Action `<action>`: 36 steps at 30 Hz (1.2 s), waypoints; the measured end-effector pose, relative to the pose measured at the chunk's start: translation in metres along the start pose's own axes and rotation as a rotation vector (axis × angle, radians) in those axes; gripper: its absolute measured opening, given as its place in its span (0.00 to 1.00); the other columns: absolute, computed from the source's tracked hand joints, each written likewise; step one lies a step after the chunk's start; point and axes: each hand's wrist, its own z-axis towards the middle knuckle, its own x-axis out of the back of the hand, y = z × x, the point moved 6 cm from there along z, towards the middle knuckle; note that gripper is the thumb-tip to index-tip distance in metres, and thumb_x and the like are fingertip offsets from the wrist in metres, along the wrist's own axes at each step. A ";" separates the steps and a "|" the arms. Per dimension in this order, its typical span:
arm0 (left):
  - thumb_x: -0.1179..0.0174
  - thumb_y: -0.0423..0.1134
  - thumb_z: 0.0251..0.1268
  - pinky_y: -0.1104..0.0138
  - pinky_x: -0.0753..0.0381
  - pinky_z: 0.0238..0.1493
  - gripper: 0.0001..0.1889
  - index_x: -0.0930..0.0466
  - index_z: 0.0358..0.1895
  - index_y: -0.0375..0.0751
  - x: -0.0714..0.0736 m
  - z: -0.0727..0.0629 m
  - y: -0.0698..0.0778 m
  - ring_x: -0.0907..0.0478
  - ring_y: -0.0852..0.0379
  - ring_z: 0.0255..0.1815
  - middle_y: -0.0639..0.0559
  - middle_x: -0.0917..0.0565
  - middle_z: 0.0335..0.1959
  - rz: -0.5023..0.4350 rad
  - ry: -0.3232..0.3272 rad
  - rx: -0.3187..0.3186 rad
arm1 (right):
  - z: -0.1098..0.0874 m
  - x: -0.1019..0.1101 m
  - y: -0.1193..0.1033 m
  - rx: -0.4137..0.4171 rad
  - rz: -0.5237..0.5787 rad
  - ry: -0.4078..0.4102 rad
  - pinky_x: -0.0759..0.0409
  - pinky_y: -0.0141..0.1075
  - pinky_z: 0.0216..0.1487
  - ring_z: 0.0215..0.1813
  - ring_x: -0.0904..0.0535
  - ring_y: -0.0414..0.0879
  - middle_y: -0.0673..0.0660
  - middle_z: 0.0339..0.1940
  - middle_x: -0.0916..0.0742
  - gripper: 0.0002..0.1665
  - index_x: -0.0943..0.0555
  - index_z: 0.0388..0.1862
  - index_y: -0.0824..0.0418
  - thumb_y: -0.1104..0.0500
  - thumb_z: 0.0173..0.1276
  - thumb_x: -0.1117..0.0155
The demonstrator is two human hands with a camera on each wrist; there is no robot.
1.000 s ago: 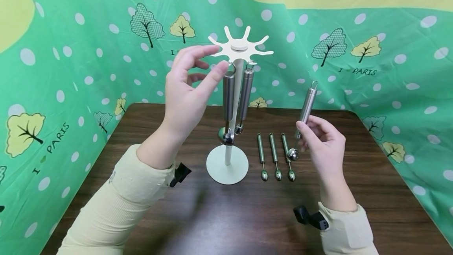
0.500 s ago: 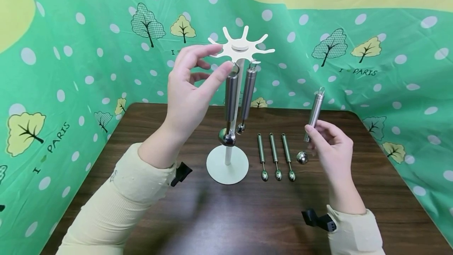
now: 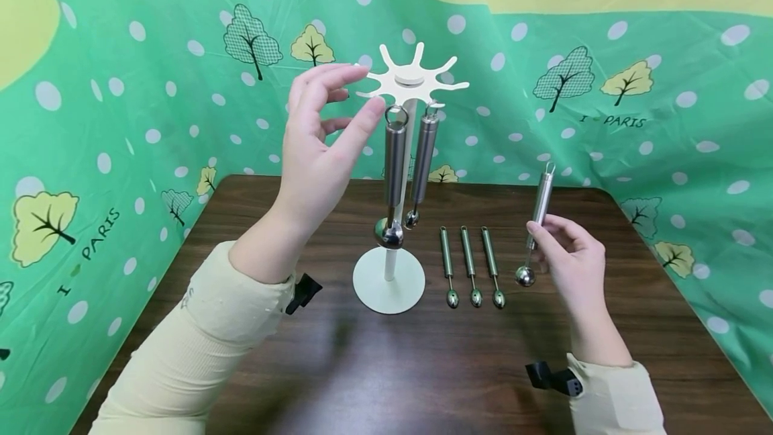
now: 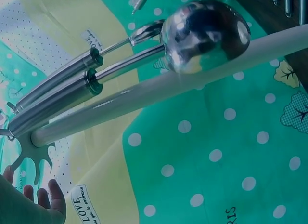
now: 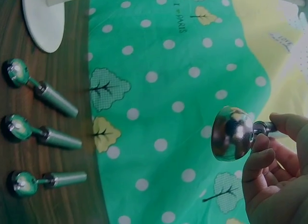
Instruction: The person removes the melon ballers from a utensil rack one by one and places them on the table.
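My left hand is raised beside a white rack's star-shaped top, thumb and forefinger spread apart with nothing between them. A melon baller hangs from the rack by its ring, close to my thumb tip. Behind it hangs another melon baller with a smaller scoop. My right hand pinches a third melon baller low on its steel handle, ring end up and round scoop down, above the table's right side. In the right wrist view its scoop shows large in front of my fingers.
Three smaller melon ballers lie side by side on the dark wooden table, between the rack's round white base and my right hand. A green and yellow patterned cloth surrounds the table at the back and sides.
My left thumb has come away from the hanging melon baller's ring, and that hand has shifted slightly left. The right hand has carried its melon baller to the right and a little lower.
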 end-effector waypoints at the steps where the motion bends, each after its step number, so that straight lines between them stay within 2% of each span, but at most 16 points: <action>1: 0.39 0.36 0.67 0.63 0.23 0.53 0.19 0.23 0.60 0.36 0.001 0.000 0.000 0.33 0.57 0.57 0.49 0.30 0.62 0.008 0.002 0.000 | 0.001 0.001 0.002 -0.008 -0.014 -0.004 0.29 0.25 0.16 0.15 0.26 0.37 0.45 0.17 0.17 0.04 0.14 0.36 0.56 0.64 0.64 0.30; 7: 0.41 0.38 0.69 0.63 0.23 0.55 0.19 0.23 0.61 0.38 0.002 0.003 -0.004 0.32 0.57 0.59 0.51 0.30 0.65 0.017 -0.016 0.029 | 0.008 0.005 0.019 -0.056 -0.124 -0.044 0.28 0.26 0.16 0.15 0.27 0.37 0.43 0.15 0.19 0.03 0.16 0.35 0.50 0.60 0.66 0.31; 14: 0.43 0.38 0.71 0.62 0.23 0.55 0.19 0.24 0.62 0.38 0.000 0.005 -0.007 0.30 0.57 0.61 0.52 0.28 0.67 0.004 -0.034 0.010 | 0.015 0.008 0.043 -0.084 -0.261 -0.089 0.25 0.28 0.17 0.15 0.27 0.36 0.41 0.16 0.20 0.03 0.18 0.39 0.50 0.55 0.68 0.32; 19: 0.45 0.36 0.72 0.63 0.22 0.56 0.19 0.25 0.63 0.37 0.000 0.007 -0.010 0.27 0.57 0.61 0.51 0.25 0.68 -0.030 -0.042 0.025 | 0.018 0.010 0.057 -0.122 -0.290 -0.128 0.24 0.28 0.18 0.18 0.26 0.36 0.41 0.18 0.19 0.09 0.18 0.43 0.55 0.52 0.69 0.34; 23: 0.46 0.36 0.73 0.62 0.21 0.57 0.19 0.25 0.64 0.37 0.001 0.008 -0.012 0.26 0.57 0.60 0.53 0.24 0.67 -0.035 -0.049 0.039 | 0.020 0.011 0.067 -0.141 -0.316 -0.152 0.24 0.29 0.18 0.18 0.26 0.36 0.41 0.19 0.20 0.19 0.20 0.49 0.64 0.50 0.70 0.35; 27: 0.47 0.36 0.74 0.62 0.21 0.56 0.19 0.25 0.65 0.38 0.002 0.008 -0.013 0.26 0.57 0.59 0.55 0.24 0.67 -0.039 -0.049 0.046 | 0.023 0.014 0.079 -0.147 -0.391 -0.176 0.26 0.29 0.19 0.19 0.26 0.35 0.39 0.22 0.21 0.28 0.21 0.56 0.69 0.47 0.71 0.37; 36: 0.46 0.36 0.74 0.61 0.20 0.56 0.19 0.25 0.64 0.37 0.003 0.008 -0.013 0.25 0.56 0.58 0.53 0.23 0.66 -0.044 -0.044 0.036 | 0.029 0.013 0.109 -0.186 -0.484 -0.268 0.25 0.31 0.22 0.23 0.27 0.35 0.43 0.28 0.21 0.33 0.24 0.62 0.71 0.45 0.73 0.40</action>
